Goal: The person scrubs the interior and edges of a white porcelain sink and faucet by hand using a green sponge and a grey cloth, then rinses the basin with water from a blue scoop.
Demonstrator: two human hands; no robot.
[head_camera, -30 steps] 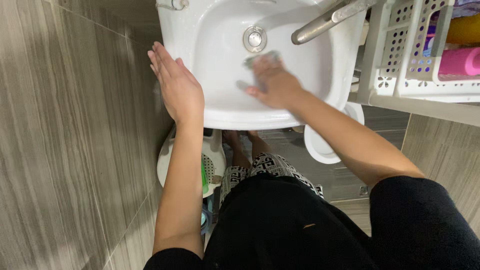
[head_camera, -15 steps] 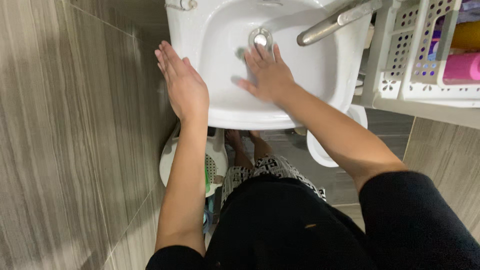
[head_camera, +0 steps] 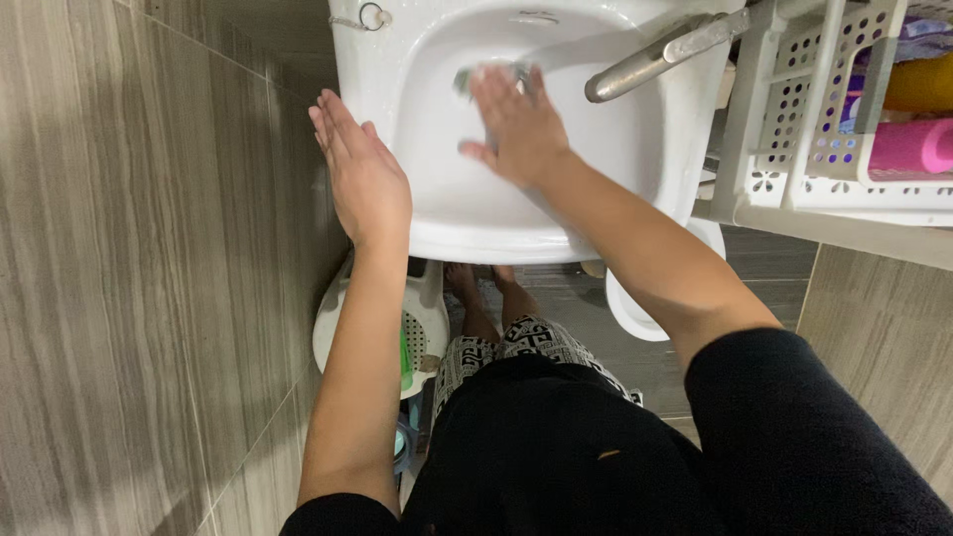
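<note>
**Sink basin under both hands**

Sink (head_camera: pixel 615 149), white, filling the top centre of the view, bowl open toward twelve o'clock. Left hand (head_camera: pixel 365 177) laid flat on the rim at the nine o'clock side, fingers straight and close together, pointing toward eleven o'clock, palm down, holding nothing. Right hand (head_camera: pixel 516 124) inside the bowl, fingers spread a little and pressed down flat near the drain, at about twelve o'clock from the wrist. Grey-green pad (head_camera: pixel 469 77), blurred, peeking out from under the right fingertips at the eleven o'clock edge; cannot tell how much of it sits beneath the palm, nor whether gripped or only pressed. Drain itself hidden by the fingers.

Metal faucet spout (head_camera: pixel 650 58) slanting across the bowl at two o'clock of the right hand, just beside it, not touching. Small metal ring (head_camera: pixel 372 15) on the rim at twelve o'clock of the left hand, apart from the fingertips.

White perforated rack (head_camera: pixel 794 119) at three o'clock of the sink, carrying a pink bottle (head_camera: pixel 918 147) and a yellow one (head_camera: pixel 918 84). White stool (head_camera: pixel 422 318) on the tiled floor (head_camera: pixel 754 258) beneath the rim, at six o'clock of the left hand. Grey striped wall tiles (head_camera: pixel 149 278) along the nine o'clock side.
</note>
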